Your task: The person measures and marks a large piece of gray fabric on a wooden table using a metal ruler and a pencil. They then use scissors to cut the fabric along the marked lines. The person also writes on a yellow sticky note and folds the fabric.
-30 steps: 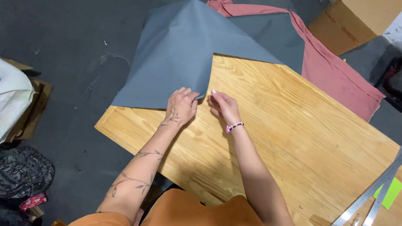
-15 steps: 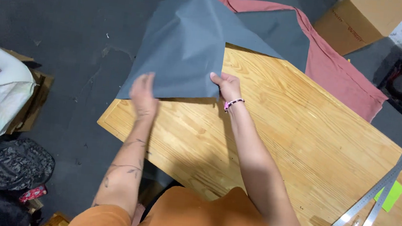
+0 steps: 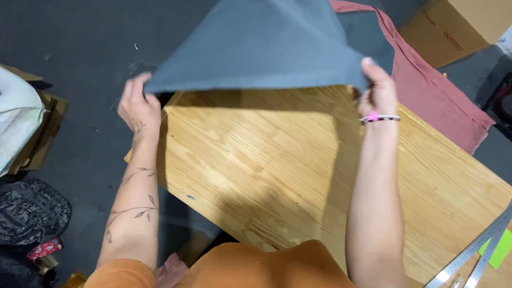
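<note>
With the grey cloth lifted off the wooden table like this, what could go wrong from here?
1. The grey fabric sheet is pinched only at two edges, by the left hand and the right hand; either grip might slip and the cloth sag.
2. Its far part overlaps the pink cloth draped off the light wooden table; lifting may drag that along.
3. The raised sheet hides the table's far edge from view.

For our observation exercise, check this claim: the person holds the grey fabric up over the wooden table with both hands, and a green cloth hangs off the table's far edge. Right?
Not quite. In the head view the left hand and right hand do lift the grey fabric over the wooden table, but the cloth is dusty pink.
</note>
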